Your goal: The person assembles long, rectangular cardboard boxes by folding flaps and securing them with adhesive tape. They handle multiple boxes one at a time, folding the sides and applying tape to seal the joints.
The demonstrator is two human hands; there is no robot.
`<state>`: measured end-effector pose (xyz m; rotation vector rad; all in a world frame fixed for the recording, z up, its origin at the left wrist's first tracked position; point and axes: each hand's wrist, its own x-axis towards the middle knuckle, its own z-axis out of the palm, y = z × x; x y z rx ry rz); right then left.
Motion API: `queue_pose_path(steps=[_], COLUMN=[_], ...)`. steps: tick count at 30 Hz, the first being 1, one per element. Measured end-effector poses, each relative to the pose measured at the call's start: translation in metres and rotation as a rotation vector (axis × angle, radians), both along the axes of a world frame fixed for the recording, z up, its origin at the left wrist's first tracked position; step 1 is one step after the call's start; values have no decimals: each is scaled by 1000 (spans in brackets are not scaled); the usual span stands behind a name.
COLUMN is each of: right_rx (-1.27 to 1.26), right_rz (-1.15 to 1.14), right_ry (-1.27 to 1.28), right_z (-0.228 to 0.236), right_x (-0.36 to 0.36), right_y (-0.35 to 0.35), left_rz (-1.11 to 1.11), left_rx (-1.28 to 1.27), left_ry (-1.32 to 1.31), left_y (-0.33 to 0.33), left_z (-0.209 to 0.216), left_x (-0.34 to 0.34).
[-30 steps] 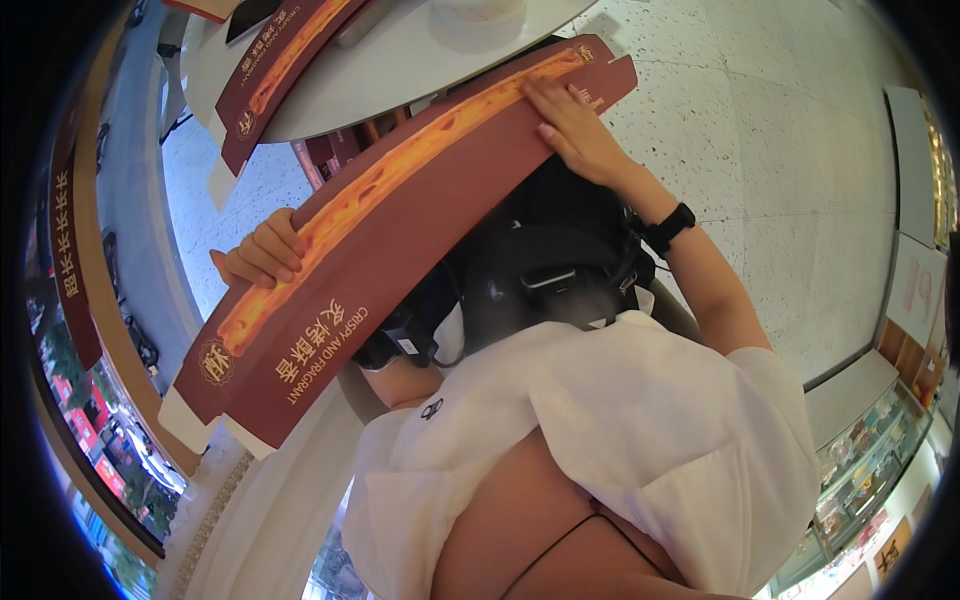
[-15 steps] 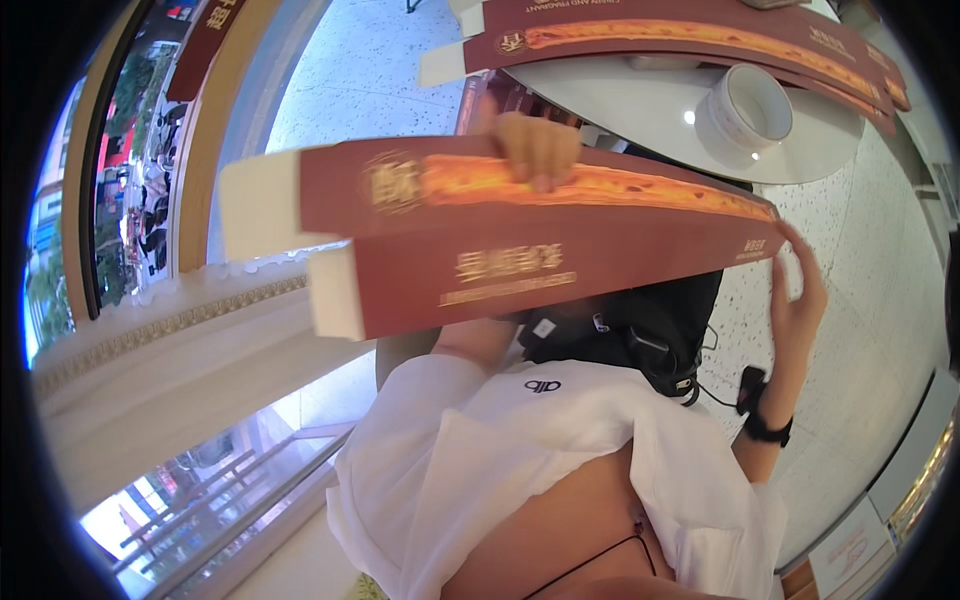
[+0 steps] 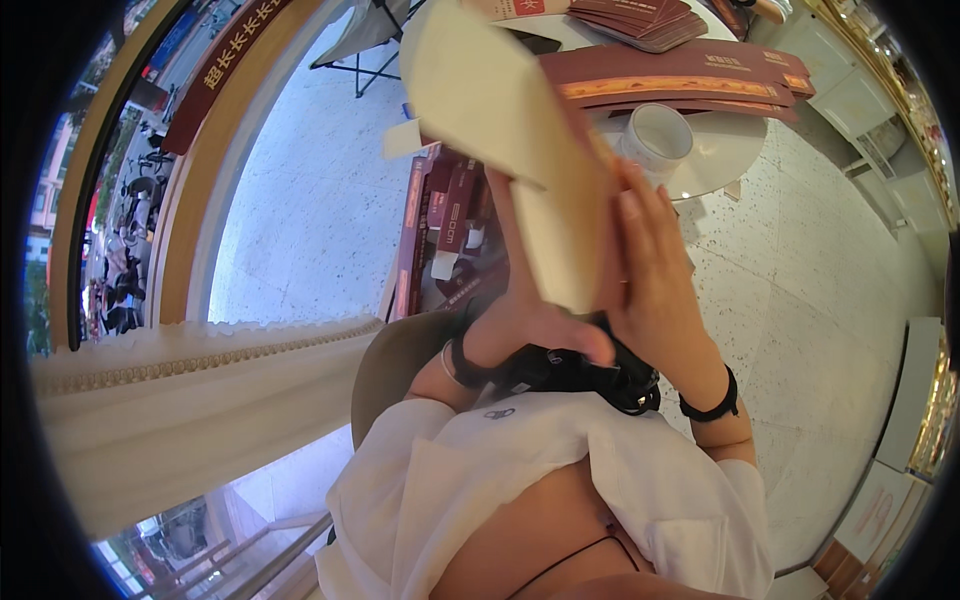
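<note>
A long dark-red cardboard box (image 3: 585, 195) stands tilted between my hands, its cream end flaps (image 3: 490, 110) toward me. The box is smeared by motion. My left hand (image 3: 545, 325) holds it from the left and below; the thumb shows near the lower end, while the other fingers are partly hidden behind the cardboard. Along the right side, my right hand (image 3: 655, 265) presses against the box with its fingers reaching up and away from me. Just beyond those fingertips is a white cup (image 3: 657, 140) on a round white table (image 3: 705, 180).
Flat dark-red boxes (image 3: 690, 75) lie stacked on the table, with a pile of dark-red cards (image 3: 645, 22) behind. More boxes (image 3: 445, 205) fill a container left of the table. A black bag (image 3: 540, 370) rests on my lap. A folding chair (image 3: 365, 45) stands far left.
The box has swung from lying crosswise to pointing away, its flaps now toward me. My left hand has come down to its lower end; my right hand has moved left onto its side.
</note>
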<state>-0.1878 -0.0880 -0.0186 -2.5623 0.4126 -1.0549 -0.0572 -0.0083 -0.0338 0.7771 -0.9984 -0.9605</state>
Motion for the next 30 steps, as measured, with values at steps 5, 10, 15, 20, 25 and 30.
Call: queue_pose_path(steps=[5,10,15,20,25,30], right_rx=[300,191,265,334,249,277], right_rz=[294,202,293,275,113,82], right_ry=[22,20,-39,53,333,424], right_z=[9,14,14,4,-45,-64], right_x=[-12,-21,-13,-15,-58,-70], right_y=[-9,-41,-33,-36,-45,-34], left_rz=[-115,-53,58,-54,712,880], left_rx=[179,-79,-365,-184,-332,-200], left_ry=[151,187,137,305,346,457], left_y=[-6,-20,-52,-30,-14,-15], left_z=[16,-9,-25,-29,-16,14], left_x=[-6,-12,-15,-9,19,33])
